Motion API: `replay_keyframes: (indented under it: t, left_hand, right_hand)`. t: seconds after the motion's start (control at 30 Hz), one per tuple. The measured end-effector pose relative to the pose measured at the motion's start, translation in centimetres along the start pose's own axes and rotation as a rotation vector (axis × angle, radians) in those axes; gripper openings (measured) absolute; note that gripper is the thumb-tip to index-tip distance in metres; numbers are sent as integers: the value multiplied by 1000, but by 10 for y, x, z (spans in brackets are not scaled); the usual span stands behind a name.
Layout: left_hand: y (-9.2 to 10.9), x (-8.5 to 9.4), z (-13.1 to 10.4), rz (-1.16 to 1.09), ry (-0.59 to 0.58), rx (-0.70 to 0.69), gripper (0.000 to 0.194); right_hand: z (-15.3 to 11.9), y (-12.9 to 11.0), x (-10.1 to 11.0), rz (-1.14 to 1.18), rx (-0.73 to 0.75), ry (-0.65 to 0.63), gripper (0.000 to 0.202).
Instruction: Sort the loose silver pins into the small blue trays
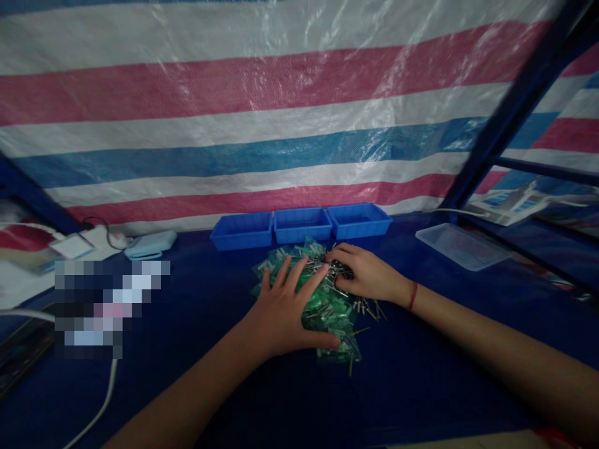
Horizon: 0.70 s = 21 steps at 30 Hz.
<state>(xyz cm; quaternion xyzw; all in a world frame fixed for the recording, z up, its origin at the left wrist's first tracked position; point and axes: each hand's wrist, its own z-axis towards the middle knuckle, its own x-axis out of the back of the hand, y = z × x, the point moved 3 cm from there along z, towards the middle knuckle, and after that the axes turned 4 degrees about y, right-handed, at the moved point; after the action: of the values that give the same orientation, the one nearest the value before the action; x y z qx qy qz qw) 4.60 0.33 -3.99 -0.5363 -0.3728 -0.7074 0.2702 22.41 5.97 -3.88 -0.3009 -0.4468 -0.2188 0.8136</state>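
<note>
A heap of small clear bags with green contents (327,305) lies on the dark blue table (393,386), mixed with thin metal pieces (367,305) like rivets or screws. My left hand (285,312) rests over the left side of the heap, its fingers spread and its thumb at the near bags. At the back right of the heap, my right hand (369,271) is curled over the metal pieces, fingers bent down among them. Whether it grips any of them is hidden.
Behind the heap stand three blue bins (302,226) in a row. A clear plastic lid (461,245) lies at the right. On the left are a light blue case (150,243), a power strip (100,240), a phone (28,343) and a white cable (110,390). Striped sheeting hangs behind.
</note>
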Motion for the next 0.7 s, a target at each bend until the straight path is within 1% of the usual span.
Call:
replay_keyframes:
  t: [0.1, 0.23, 0.33, 0.4, 0.47, 0.57, 0.7]
  left_hand:
    - [-3, -1, 0, 19, 34, 42, 108]
    - [-10, 1, 0, -4, 79, 117, 112]
    - [-15, -1, 0, -42, 74, 182, 116]
    - [-17, -2, 1, -74, 83, 210, 118]
    - [-18, -2, 2, -105, 126, 225, 118]
    - [-21, 0, 3, -160, 216, 225, 119]
    - [-24, 2, 4, -207, 303, 163, 117]
  right_hand:
    - [3, 5, 2, 55, -57, 24, 29]
    - [14, 7, 9, 85, -69, 59, 27]
    - [29, -2, 15, 106, -60, 77, 27]
    - [41, -11, 15, 133, -34, 72, 27]
    - [52, -22, 10, 170, 14, 47, 26]
    - [63, -38, -2, 205, 73, 9, 24]
    - [66, -50, -15, 233, 87, 6, 29]
